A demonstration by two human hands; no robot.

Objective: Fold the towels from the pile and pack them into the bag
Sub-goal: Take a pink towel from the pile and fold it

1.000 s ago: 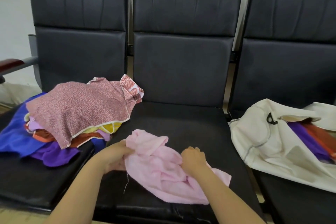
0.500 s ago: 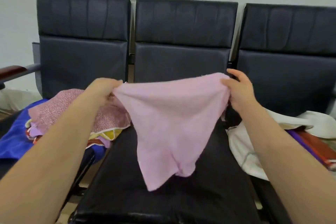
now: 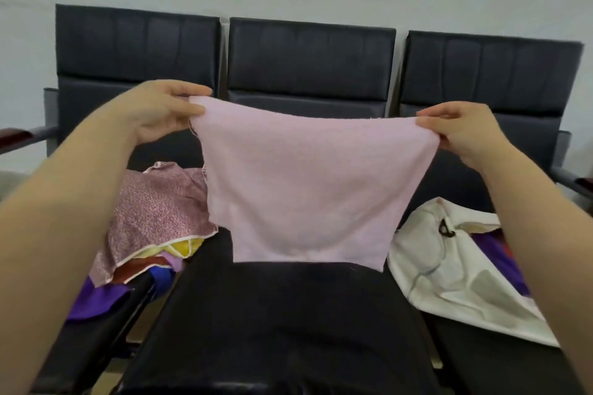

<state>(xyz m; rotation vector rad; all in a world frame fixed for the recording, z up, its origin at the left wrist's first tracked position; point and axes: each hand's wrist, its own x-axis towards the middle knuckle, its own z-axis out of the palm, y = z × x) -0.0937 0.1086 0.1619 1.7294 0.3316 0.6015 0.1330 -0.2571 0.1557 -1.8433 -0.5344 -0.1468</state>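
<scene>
A pink towel (image 3: 308, 189) hangs spread out in the air above the middle seat. My left hand (image 3: 160, 112) pinches its upper left corner and my right hand (image 3: 462, 131) pinches its upper right corner. The towel's lower edge hangs just above the seat. On the left seat lies the pile of towels (image 3: 154, 221), with a pink patterned one on top and yellow, red, purple and blue ones under it. On the right seat lies the cream bag (image 3: 449, 279), open, with purple and red cloth inside; my right forearm hides part of it.
Three black padded seats stand in a row against a pale wall; the middle seat (image 3: 288, 324) is bare below the towel. A wooden armrest (image 3: 12, 135) sticks out at the far left, another armrest (image 3: 577, 183) at the far right.
The pink towel was crumpled on the middle seat, then lifted. Since half a second ago my hands have moved apart and up, and the towel hangs flat and square.
</scene>
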